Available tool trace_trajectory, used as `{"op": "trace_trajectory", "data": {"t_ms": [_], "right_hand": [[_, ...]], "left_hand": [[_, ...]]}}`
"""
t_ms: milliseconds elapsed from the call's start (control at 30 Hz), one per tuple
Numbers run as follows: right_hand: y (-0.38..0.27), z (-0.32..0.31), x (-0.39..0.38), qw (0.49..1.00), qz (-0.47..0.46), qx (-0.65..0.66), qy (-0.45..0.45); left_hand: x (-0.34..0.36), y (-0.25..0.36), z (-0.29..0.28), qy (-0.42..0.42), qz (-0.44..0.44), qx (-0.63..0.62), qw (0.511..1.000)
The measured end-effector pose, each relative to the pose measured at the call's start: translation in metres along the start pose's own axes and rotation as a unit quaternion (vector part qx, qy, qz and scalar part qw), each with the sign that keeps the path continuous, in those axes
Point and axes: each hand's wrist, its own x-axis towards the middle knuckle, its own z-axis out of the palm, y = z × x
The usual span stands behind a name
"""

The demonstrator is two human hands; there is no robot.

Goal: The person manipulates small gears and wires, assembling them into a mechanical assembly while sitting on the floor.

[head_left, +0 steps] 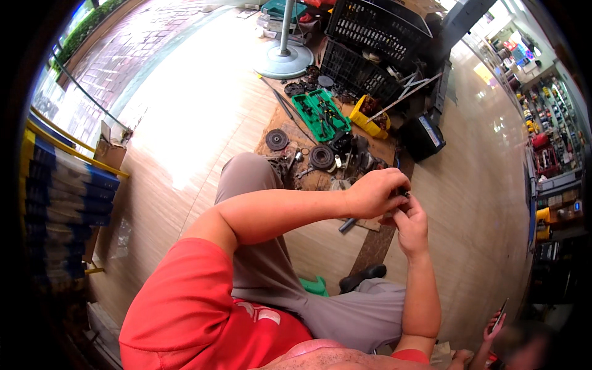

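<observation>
My left hand point(377, 192) and my right hand point(411, 223) meet in front of me over my bent legs, both closed around a small dark part point(404, 196), mostly hidden by my fingers. Beneath and beyond them, a worn board point(274, 123) carries dark round discs point(321, 156), a wrench point(306, 172), greasy metal parts and an open green tool case point(320, 115). A short grey tube point(346, 226) lies at the board's near edge.
Black crates point(370, 37), a yellow bin point(373, 123), a black box point(421, 137) and a stand's round base point(283, 61) surround the board. Stacked blue packages point(65, 197) stand left, stocked shelves point(549, 129) right. Another person's hand point(493, 327) holds a phone at lower right.
</observation>
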Motion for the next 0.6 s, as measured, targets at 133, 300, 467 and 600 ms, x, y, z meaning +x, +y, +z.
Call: {"op": "trace_trajectory", "data": {"t_ms": [133,300,467,600], "right_hand": [[0.007,-0.001,0.001,0.994,-0.051,-0.090,0.039],[0.011,-0.009,-0.001,0.958,-0.111,-0.248,0.090],[0.002,-0.013,-0.005,0.915,-0.171,-0.341,0.131],[-0.002,-0.019,-0.005,0.902,-0.192,-0.358,0.148]], "left_hand": [[0.001,-0.002,-0.001,0.003,-0.018,0.015,1.000],[0.000,-0.008,-0.001,-0.018,-0.008,0.059,0.998],[-0.003,-0.008,0.000,-0.072,-0.024,0.083,0.994],[-0.005,-0.011,0.003,-0.103,0.007,0.075,0.992]]}}
